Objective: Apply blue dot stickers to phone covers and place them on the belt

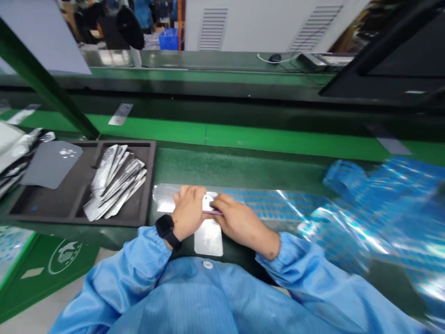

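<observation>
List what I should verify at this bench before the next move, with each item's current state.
Left hand and right hand both in view, close together: ok.
Silver plate lying flat on the green bench mat: ok.
Grip on the pink-edged strip between the hands: cannot tell, fingers cover most of it.
Stack of silver sheets inside the right compartment of the black foam tray: ok.
Blue holographic film apart from the right hand: not ok, its dotted strip runs up to that hand.
</observation>
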A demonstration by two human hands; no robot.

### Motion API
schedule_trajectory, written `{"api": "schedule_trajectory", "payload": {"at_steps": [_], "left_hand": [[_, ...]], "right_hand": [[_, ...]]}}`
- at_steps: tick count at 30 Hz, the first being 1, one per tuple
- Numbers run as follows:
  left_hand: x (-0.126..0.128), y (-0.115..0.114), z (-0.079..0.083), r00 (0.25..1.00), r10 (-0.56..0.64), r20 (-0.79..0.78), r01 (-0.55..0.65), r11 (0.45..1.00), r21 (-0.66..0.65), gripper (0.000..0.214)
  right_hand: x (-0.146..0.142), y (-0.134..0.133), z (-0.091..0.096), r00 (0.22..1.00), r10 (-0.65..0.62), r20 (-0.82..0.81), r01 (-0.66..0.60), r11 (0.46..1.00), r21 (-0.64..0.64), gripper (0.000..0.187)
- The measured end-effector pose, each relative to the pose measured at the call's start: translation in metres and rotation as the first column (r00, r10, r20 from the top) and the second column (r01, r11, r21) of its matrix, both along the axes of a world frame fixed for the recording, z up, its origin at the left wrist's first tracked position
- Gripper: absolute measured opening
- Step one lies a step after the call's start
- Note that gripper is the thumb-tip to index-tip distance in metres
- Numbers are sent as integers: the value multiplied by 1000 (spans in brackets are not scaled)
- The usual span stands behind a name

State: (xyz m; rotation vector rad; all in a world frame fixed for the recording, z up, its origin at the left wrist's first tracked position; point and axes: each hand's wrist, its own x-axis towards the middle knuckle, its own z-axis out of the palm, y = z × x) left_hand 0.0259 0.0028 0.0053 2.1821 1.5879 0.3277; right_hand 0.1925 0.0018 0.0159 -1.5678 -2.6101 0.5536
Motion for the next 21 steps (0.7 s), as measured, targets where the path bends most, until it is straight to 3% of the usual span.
{"api": "schedule_trajectory", "payload": {"at_steps": [4, 7, 9, 12, 14, 15, 16, 18, 19, 21], "left_hand": [[6, -3, -10, 995, 99, 22, -100, 994, 46, 66], [12, -9, -18, 983, 179, 35, -182, 974, 134, 61], [11, -16, -14, 977, 199, 73, -211, 945, 249, 53], [-16, -26, 9, 953, 251, 169, -303, 813, 498, 32], [-57, -24, 33, 904, 370, 213, -420, 678, 604, 20], [-82, -19, 45, 864, 458, 209, -477, 612, 630, 19], [-108, -10, 57, 815, 549, 185, -529, 577, 623, 22], [-156, 12, 76, 697, 712, 89, -650, 574, 498, 29], [-175, 24, 82, 641, 768, 10, -718, 594, 363, 33], [-201, 46, 86, 610, 785, -102, -773, 619, 137, 39]], "right_hand": [[0, 24, -4, 992, -100, -81, 100, 995, -2, 33], [-4, 40, -7, 983, -97, -158, 90, 995, -50, 16], [-7, 55, -4, 961, -119, -248, 84, 985, -150, 11], [-9, 99, 13, 877, -250, -411, 143, 951, -275, 12], [-10, 141, 32, 790, -371, -488, 288, 927, -239, 12], [-10, 161, 42, 760, -392, -519, 362, 918, -163, 12], [-11, 179, 52, 743, -396, -539, 433, 899, -63, 14], [-13, 201, 68, 701, -444, -558, 570, 819, 64, 22], [-14, 204, 74, 702, -441, -560, 584, 806, 97, 25], [-16, 193, 81, 729, -410, -547, 544, 833, 101, 25]]}}
